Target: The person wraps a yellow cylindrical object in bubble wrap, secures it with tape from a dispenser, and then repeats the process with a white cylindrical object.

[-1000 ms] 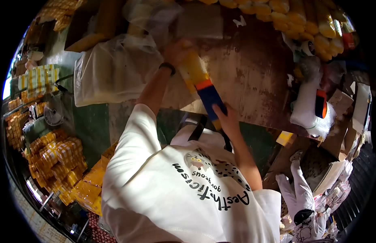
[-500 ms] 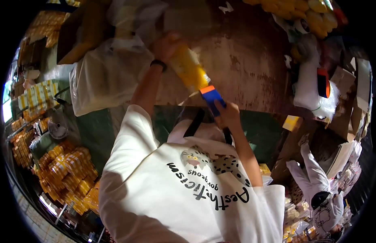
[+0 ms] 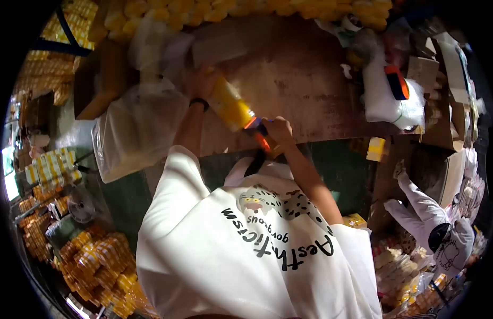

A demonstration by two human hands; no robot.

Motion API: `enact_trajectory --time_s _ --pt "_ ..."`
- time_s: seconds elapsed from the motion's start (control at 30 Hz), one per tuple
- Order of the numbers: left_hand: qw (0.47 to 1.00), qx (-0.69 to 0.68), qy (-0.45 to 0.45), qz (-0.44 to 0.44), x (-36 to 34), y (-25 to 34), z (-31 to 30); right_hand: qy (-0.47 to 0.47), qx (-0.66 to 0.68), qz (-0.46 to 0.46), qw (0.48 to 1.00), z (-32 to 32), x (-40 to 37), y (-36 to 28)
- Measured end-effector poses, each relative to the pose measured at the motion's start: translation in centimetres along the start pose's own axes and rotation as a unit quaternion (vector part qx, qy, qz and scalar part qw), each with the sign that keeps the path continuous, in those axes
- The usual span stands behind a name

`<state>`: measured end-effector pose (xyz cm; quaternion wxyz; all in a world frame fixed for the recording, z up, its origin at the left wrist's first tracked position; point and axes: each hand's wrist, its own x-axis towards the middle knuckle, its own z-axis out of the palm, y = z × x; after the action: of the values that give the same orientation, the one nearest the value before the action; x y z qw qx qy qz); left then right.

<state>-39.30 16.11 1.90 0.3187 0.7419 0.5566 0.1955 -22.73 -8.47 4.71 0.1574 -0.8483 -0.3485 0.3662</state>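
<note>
In the head view my left hand, with a black band at the wrist, is closed around the upper end of a yellow package. The package is held tilted over the wooden table, its lower end pointing toward my right hand. That hand grips a blue-and-orange tape dispenser, blurred by motion, at the lower end of the package. Fingers of the left hand are partly lost in shadow. A large clear plastic bag lies just left of my left forearm.
On the brown table, a roll of bubble wrap lies at right with another orange-and-black object on it. Yellow packs line the far edge. A cardboard box stands at left. Another person is at lower right.
The tape dispenser has turned, and its orange part now points down toward my body. My right hand has moved slightly up and left. The view has shifted, showing more of the table's far edge.
</note>
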Motion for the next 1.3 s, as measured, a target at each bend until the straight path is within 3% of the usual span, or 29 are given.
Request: enact_trajectory --time_s 0.13,0.23,0.33,0.43,0.53,0.63,0.73,0.83,0.87,0.97,1.07,1.13,1.17,1.23,1.27,1.3 --pt "0.994 0.087 0.053 0.023 0.3 -0.8 1.4 -0.055 -0.029 -0.044 0.997 0.4 1.7 0.8" --pt "0.993 0.058 0.102 0.017 -1.0 -1.8 2.0 -0.07 -0.076 -0.087 0.991 -2.0 -1.0 -2.9" --pt "0.988 0.099 0.088 -0.076 -1.9 1.4 1.2 -0.122 -0.113 -0.077 0.983 -1.9 1.3 -4.9" --pt "0.989 0.095 0.097 -0.052 -1.9 -0.5 2.2 -0.06 -0.147 -0.085 0.984 2.2 5.3 -2.1" --pt "0.985 0.132 0.062 -0.097 -2.5 2.3 1.0 -0.033 -0.079 -0.029 0.996 0.8 3.1 -2.8" --pt "0.989 0.1 0.073 -0.087 -2.6 3.4 0.9 -0.013 -0.072 0.001 0.997 2.7 4.4 -1.4" --pt "0.995 0.075 0.054 -0.043 -2.9 4.3 0.1 -0.001 -0.096 -0.045 0.994 1.2 2.4 -2.0" --pt "0.986 0.167 0.023 0.005 -3.6 6.1 -1.2 -0.085 -0.14 -0.094 0.982 -1.3 1.5 -1.3" --pt "0.974 0.204 -0.024 0.093 -4.1 6.5 -1.4 -0.096 -0.14 -0.11 0.979 -1.2 1.7 -0.7" --pt "0.867 0.311 -0.176 0.347 -6.9 6.9 -1.4 -0.108 -0.14 -0.143 0.974 -0.5 0.9 0.5" --pt "0.673 0.38 -0.316 0.549 -9.3 6.2 -1.0 -0.07 -0.12 -0.129 0.982 -2.2 -1.4 -0.4" --pt "0.645 0.393 -0.306 0.58 -7.7 4.4 0.5 -0.031 -0.039 -0.074 0.996 -1.9 -0.5 0.2" --pt "0.628 0.397 -0.302 0.597 -7.1 3.8 1.2 -0.056 -0.045 -0.084 0.994 -3.0 -0.6 0.2" --pt "0.662 0.376 -0.277 0.587 -6.7 3.3 1.5 -0.108 -0.061 -0.105 0.987 -6.5 -1.0 0.6" --pt "0.678 0.366 -0.261 0.582 -6.2 3.4 1.5 -0.075 -0.016 -0.145 0.986 -7.5 -0.7 1.9" --pt "0.753 0.308 -0.294 0.502 -6.7 5.7 -0.2 -0.046 0.029 -0.184 0.981 -8.2 -0.9 3.6"
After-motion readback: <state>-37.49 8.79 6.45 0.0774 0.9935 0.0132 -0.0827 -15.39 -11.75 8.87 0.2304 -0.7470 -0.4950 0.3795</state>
